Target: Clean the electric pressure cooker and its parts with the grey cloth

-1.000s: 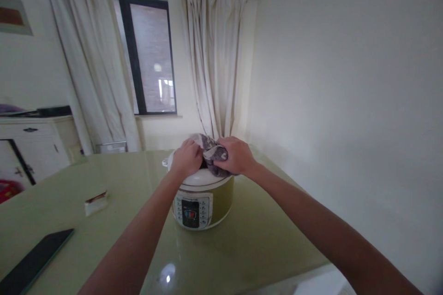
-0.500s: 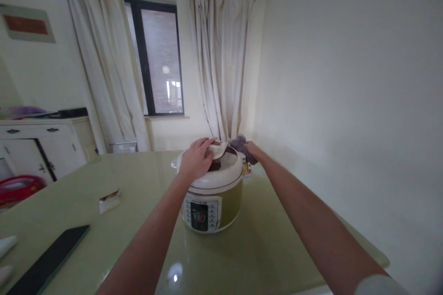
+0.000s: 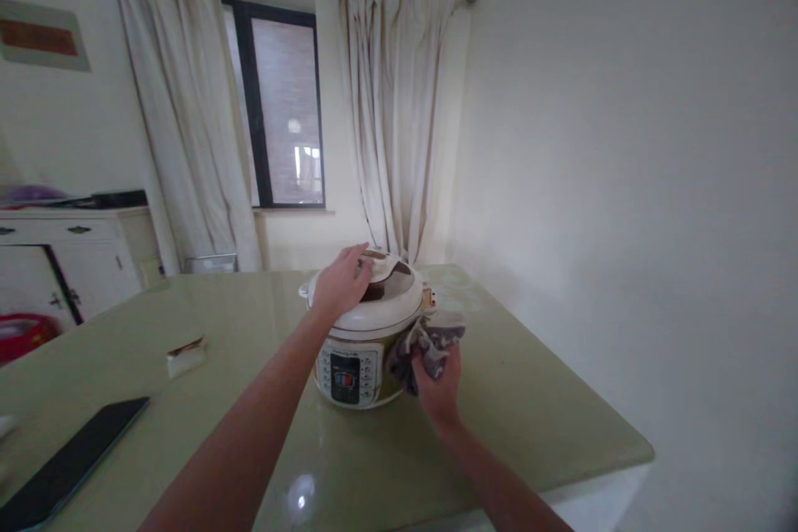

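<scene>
A round electric pressure cooker with a white lid, green side and front control panel stands on the green tabletop. My left hand is on top of it, its fingers and thumb around the left part of the lid handle. Bunched in my right hand is a grey and white patterned cloth, pressed to the cooker's right side below the lid rim. The cloth covers part of that green side, and some of my right fingers are hidden in its folds.
On the table's left lie a dark flat phone-like slab and a small white and brown packet. The glossy green tabletop ends in a rounded corner at right. Beyond are a wall, curtains and a white cabinet.
My right hand took the cloth from the lid top, round behind the cooker's right edge, then forward and down to its near right side. My left hand shifted onto the lid handle.
</scene>
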The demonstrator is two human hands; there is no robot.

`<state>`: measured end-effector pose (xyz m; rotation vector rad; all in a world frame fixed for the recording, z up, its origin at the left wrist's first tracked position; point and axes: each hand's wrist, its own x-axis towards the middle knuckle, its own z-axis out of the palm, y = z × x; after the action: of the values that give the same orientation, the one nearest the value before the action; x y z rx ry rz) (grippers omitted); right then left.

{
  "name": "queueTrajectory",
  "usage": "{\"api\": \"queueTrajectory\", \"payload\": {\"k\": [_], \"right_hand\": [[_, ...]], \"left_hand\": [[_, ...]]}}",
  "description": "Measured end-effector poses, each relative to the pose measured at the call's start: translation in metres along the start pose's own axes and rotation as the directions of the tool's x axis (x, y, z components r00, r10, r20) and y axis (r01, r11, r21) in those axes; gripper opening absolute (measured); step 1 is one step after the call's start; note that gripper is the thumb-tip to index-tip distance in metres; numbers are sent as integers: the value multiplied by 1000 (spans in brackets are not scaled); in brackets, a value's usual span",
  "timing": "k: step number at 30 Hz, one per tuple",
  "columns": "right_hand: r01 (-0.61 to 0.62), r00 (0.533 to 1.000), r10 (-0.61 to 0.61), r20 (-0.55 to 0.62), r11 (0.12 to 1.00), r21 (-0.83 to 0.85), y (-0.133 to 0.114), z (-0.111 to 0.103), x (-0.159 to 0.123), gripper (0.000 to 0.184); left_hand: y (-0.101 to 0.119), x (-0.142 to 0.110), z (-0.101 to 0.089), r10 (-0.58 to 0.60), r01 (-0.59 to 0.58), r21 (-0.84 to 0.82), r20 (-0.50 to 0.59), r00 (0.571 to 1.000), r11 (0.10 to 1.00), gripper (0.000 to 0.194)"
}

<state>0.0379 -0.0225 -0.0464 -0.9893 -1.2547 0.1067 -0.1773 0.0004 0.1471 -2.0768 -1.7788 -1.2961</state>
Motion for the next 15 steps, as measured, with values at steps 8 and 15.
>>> {"api": "queueTrajectory", "payload": {"k": [8,15], "right_hand": [[328,940,-337,55,935,135,-60,-11,54,45],[-84,981,131,-144,953,292,-53,0,178,57]], "left_hand": [[-3,-25,-3,10,-21,-59,-187,982,998,44],[10,-133,50,181,-126,189,-312,933,974,73]]}}
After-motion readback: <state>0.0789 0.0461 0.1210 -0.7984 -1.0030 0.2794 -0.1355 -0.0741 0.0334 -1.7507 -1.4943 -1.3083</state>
